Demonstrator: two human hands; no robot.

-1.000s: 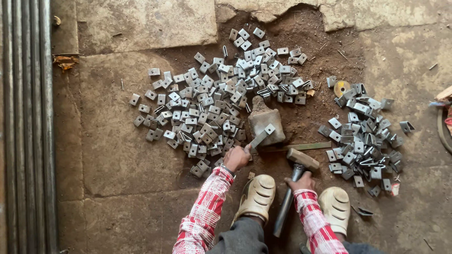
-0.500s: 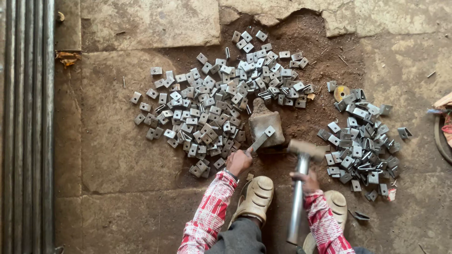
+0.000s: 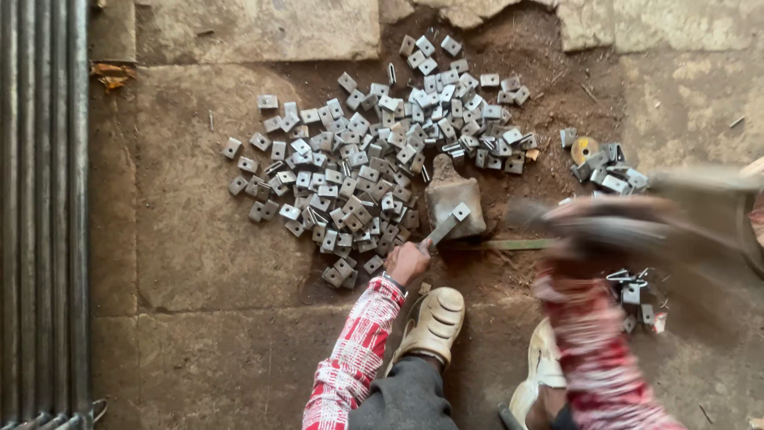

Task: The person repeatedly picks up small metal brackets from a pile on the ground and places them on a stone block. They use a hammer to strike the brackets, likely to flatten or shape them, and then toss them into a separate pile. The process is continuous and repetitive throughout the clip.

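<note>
Stone floor (image 3: 207,239), left grip (image 3: 406,263) closed on tongs (image 3: 438,232) holding metal piece (image 3: 461,212).

Place: you are in a rough metalworking yard or workshop, working at ground level.
Floor: worn stone slabs (image 3: 239,239) with a patch of bare dirt (image 3: 549,87) are your work surface.
Stock: a big heap of small square metal plates (image 3: 374,159) lies spread on the ground before you.
Block: a battered stone block (image 3: 452,199) stands in the dirt.
Left edge: long metal bars (image 3: 40,215) lie side by side.
</note>
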